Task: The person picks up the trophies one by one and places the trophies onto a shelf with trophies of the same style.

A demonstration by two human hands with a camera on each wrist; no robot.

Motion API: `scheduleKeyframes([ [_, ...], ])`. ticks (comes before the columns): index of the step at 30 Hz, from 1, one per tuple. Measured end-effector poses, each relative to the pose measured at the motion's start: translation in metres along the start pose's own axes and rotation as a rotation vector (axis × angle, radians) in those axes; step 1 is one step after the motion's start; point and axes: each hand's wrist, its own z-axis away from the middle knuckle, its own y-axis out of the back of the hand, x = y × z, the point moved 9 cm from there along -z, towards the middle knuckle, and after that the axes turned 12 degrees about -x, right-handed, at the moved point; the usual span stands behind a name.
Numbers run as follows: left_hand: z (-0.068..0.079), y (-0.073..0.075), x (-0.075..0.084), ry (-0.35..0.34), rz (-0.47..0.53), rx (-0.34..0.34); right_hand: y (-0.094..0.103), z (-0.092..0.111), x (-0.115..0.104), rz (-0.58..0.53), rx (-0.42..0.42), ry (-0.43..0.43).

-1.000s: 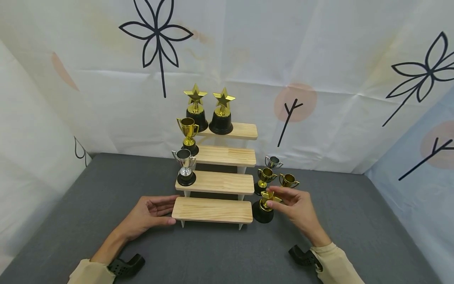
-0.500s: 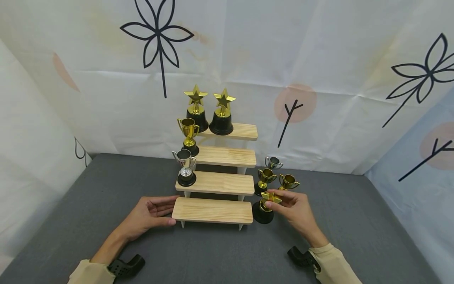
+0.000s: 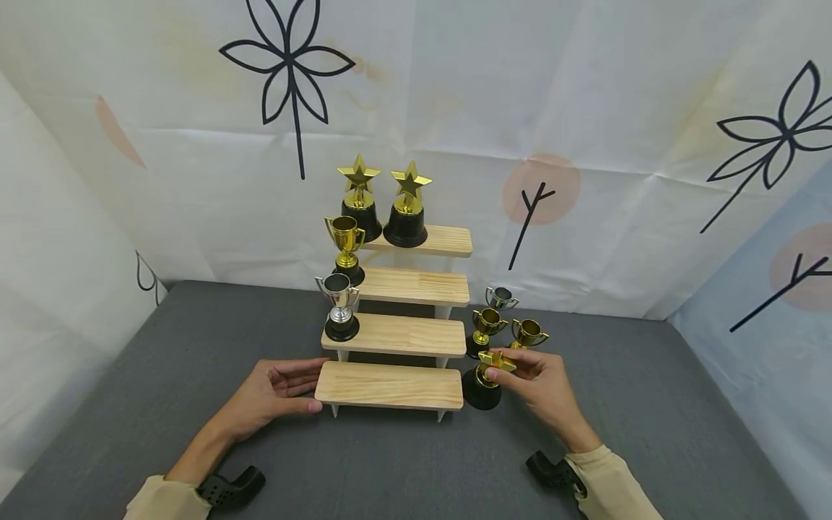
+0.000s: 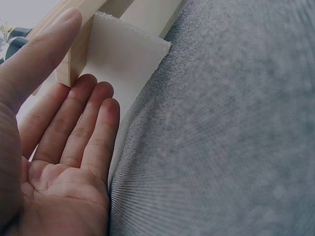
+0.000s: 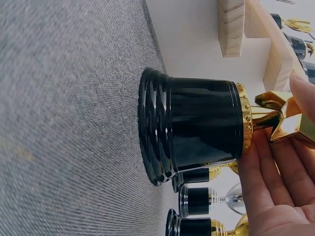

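Note:
My right hand [image 3: 539, 383] pinches a gold star trophy [image 5: 204, 125] by its star, between thumb and fingers. Its black base stands upright at the right end of the lowest shelf step. At the left end of that step, my left hand [image 3: 276, 393] has its fingers nearly straight, fingertips right at the edge of the wooden board [image 4: 74, 61]. The four-step display shelf [image 3: 390, 383] bears two gold star trophies [image 3: 407, 209] on top, a gold cup trophy [image 3: 347, 245] below them at left, and a silver cup trophy [image 3: 340, 303] one step lower.
Behind the right hand stand a gold cup [image 3: 487, 325], a second gold cup [image 3: 528, 331] and a silver cup [image 3: 501, 297]. Grey cloth [image 3: 390, 469] covers the table. A white patterned curtain [image 3: 604, 87] hangs close behind the shelf.
My right hand has shifted slightly down and left while holding the star trophy, then stays still. The left hand and shelf keep their places.

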Motion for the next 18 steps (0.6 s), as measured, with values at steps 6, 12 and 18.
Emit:
scheduleKeyframes([
  [6,-0.0002,-0.0005,0.0003,-0.001,0.003,-0.001,0.0008,0.0002,0.0006,0.005,0.007,0.005],
  [12,-0.0003,-0.0007,0.001,-0.008,0.009,-0.002,0.0022,-0.0002,0.0038,-0.003,0.002,0.028],
  [18,-0.0004,-0.0001,0.0005,-0.001,0.008,0.0,0.0034,-0.0004,0.0048,-0.025,-0.001,0.054],
])
